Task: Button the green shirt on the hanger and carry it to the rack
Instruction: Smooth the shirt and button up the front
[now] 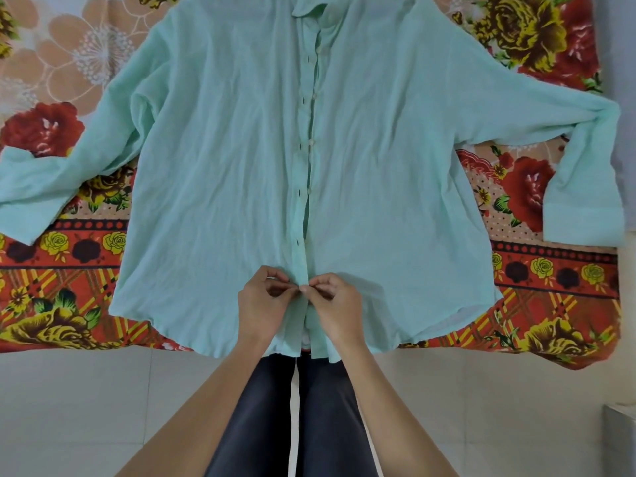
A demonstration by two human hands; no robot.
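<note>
The green shirt (223, 166) lies flat, front up, on a bed, its collar (309, 8) at the far end and its hem hanging a little over the near edge. Its two front edges meet down the middle. Small pale buttons (312, 142) run up one edge, with dark buttonholes (300, 145) just beside them on the other. The sleeves are spread wide. The one on the person's left (41, 194) lies out across the bed, and the one on the right (581, 187) bends down at the elbow.

Low on the shirt, just above the hem, both hands work at the opening. The left hand (261, 301) pinches the left front edge between thumb and forefinger, the other fingers curled in. The right hand (335, 301) pinches the right front edge the same way, and the fingertips of the two hands almost touch at the seam. I cannot tell whether a button sits between them.

Under the shirt is a bedsheet (69, 270) with red and yellow roses and an orange patterned border. The person stands close against the bed in dark trousers (327, 425), on a pale tiled floor (86, 407).
</note>
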